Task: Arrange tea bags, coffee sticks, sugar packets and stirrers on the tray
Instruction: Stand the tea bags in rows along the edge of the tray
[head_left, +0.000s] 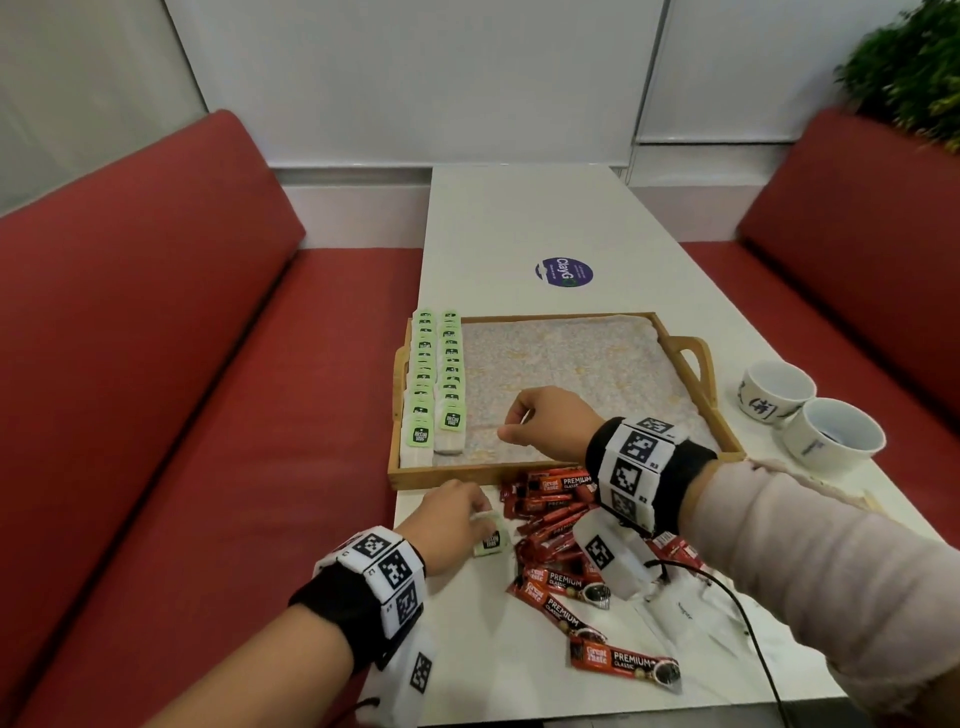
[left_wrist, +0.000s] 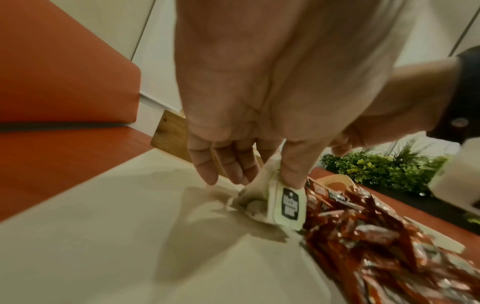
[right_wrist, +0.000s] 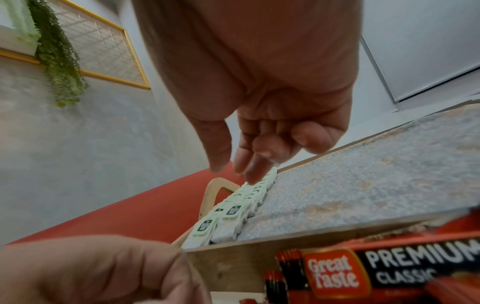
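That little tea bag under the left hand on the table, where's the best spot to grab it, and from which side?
Probably by its stiff green tag, pinched from above with thumb and fingertip. The tea bag lies against the white table, and its pouch looks soft and crumpled. The left hand already holds it that way, thumb on the tag.

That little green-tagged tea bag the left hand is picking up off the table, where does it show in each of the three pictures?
Head: the tea bag lies low and centre-left, under the left hand, beside the coffee sticks.
Left wrist: centre, the tea bag pinched at the fingers.
Right wrist: not in view; only the left hand shows, bottom left.
Shared landmark: the wooden tray.
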